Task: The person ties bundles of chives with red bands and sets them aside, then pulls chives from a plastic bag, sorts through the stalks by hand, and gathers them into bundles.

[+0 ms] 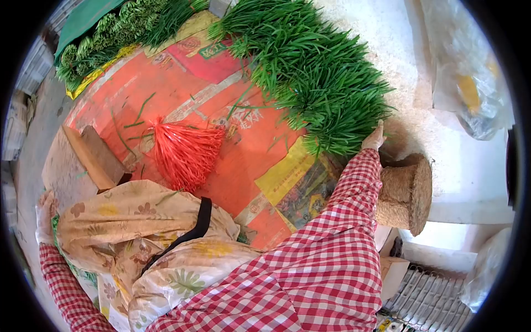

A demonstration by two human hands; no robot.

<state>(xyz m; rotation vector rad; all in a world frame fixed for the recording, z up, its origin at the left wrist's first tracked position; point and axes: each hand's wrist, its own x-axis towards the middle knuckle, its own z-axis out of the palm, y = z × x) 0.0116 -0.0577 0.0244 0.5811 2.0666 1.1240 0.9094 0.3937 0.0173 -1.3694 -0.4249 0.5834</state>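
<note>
My right hand (374,138) reaches out to the right end of a long pile of green leafy stalks (326,77), touching its edge with fingers stretched out and nothing visibly gripped. At the far left, my left hand (46,207) is beside the wooden board (66,160) and some greens at the edge of the flowered apron (110,216); its fingers are too small and unclear to read. Between the hands, a fanned bundle of red plastic strips (185,152) lies on the orange-red sheet (232,171), with loose green stalks around it.
A round straw stool (406,193) stands right of my right forearm. Bundled greens (110,33) lie under a green cover at the upper left. A wooden block (102,152) is left of the red strips. Clear plastic bags (470,83) hang at the right, above a slatted metal rack (428,293).
</note>
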